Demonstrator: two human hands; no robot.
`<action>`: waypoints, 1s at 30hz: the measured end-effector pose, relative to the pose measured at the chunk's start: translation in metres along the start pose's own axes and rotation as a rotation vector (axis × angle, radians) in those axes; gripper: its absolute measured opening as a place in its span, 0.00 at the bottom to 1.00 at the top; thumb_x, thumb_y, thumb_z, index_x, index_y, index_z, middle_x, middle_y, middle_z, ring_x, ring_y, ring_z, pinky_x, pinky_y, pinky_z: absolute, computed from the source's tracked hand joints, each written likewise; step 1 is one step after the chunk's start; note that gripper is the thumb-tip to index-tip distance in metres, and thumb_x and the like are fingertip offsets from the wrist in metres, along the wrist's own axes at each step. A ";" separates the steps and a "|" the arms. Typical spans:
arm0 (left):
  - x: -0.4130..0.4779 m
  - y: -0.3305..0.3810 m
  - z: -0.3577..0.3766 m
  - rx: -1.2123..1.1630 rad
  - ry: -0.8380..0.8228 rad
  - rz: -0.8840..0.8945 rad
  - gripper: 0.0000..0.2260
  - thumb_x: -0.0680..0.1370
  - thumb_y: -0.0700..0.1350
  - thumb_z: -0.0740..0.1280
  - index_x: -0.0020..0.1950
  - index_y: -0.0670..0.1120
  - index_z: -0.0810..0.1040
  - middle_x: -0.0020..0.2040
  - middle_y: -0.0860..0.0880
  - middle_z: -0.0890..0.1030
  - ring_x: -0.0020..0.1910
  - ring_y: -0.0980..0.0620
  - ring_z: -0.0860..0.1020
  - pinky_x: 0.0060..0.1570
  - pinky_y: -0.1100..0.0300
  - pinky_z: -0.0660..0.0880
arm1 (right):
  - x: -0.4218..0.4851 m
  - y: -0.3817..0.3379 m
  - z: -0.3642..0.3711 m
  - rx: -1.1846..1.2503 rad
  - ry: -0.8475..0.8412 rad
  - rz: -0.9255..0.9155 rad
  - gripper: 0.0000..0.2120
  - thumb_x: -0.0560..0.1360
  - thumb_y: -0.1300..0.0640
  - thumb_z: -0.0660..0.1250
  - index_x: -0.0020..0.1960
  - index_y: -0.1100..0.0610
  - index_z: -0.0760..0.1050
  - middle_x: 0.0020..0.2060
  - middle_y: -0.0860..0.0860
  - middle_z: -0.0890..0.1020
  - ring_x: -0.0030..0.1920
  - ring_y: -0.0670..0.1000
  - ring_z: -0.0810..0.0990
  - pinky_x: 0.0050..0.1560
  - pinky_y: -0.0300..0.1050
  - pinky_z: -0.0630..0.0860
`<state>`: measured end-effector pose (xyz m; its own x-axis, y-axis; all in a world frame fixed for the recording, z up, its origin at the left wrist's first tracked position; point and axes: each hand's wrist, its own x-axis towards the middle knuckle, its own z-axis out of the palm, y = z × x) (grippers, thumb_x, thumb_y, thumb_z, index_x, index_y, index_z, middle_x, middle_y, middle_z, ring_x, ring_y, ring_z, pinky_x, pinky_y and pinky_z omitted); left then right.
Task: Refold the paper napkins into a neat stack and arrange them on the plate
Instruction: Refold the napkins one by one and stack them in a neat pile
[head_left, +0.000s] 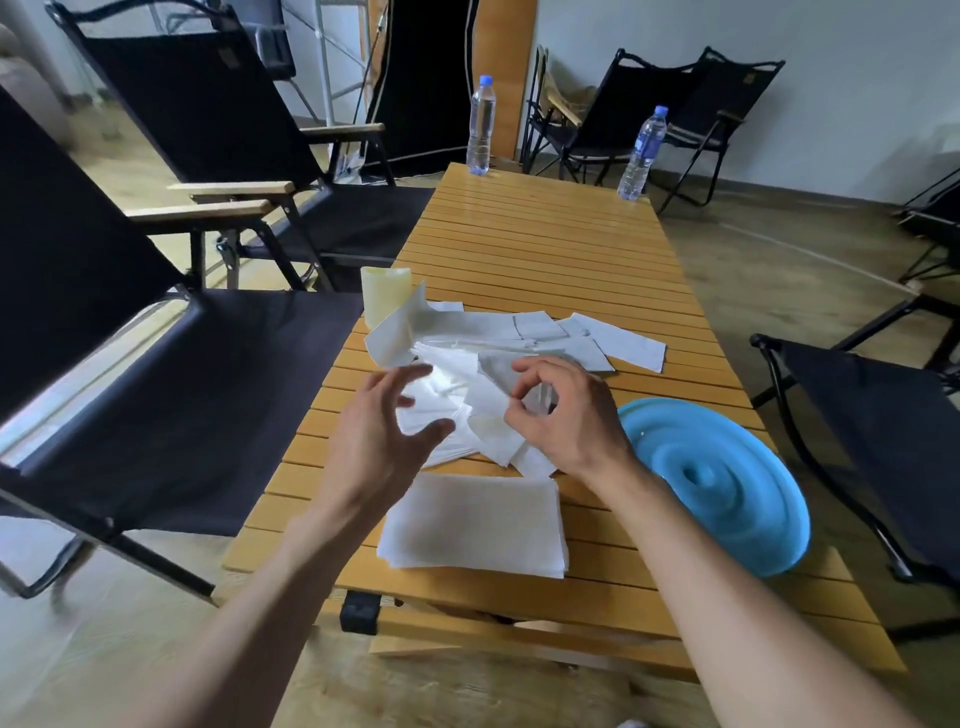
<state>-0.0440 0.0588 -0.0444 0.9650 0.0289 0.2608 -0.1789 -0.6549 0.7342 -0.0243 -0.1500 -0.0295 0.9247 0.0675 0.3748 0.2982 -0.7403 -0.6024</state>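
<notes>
A loose white paper napkin (488, 400) is pinched by the right hand (566, 415), the left hand (379, 441) spread wide; folding onto the neat white stack (472, 525) at the wooden tabletop's (545, 249) near edge is judged next.

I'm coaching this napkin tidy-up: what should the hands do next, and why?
Probably bring the open left hand in to take the free edge of the napkin that the right hand pinches, then fold it flat. It is crumpled, and more loose napkins lie beyond the folded stack.
</notes>
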 end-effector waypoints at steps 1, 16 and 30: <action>-0.001 0.004 -0.001 0.036 0.016 0.078 0.30 0.73 0.51 0.76 0.73 0.55 0.71 0.72 0.51 0.71 0.62 0.53 0.76 0.53 0.55 0.79 | -0.001 -0.005 -0.003 0.018 -0.020 -0.038 0.05 0.69 0.55 0.74 0.40 0.50 0.78 0.57 0.44 0.84 0.60 0.47 0.79 0.59 0.45 0.75; 0.003 0.009 -0.015 -0.605 0.011 -0.226 0.03 0.81 0.45 0.68 0.48 0.49 0.81 0.37 0.59 0.84 0.39 0.64 0.81 0.41 0.68 0.79 | -0.004 -0.006 -0.008 0.242 -0.195 0.151 0.23 0.75 0.65 0.67 0.66 0.47 0.75 0.62 0.41 0.79 0.67 0.41 0.73 0.68 0.47 0.73; 0.005 0.024 -0.036 -1.078 -0.183 -0.484 0.10 0.79 0.41 0.64 0.56 0.38 0.81 0.49 0.39 0.85 0.45 0.41 0.84 0.43 0.53 0.83 | 0.003 -0.015 -0.028 0.997 -0.258 0.647 0.16 0.71 0.66 0.74 0.58 0.59 0.79 0.45 0.54 0.87 0.39 0.50 0.85 0.38 0.43 0.81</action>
<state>-0.0503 0.0705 -0.0028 0.9739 -0.0671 -0.2168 0.2262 0.3672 0.9022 -0.0326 -0.1578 0.0001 0.9562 0.0909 -0.2782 -0.2891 0.1450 -0.9463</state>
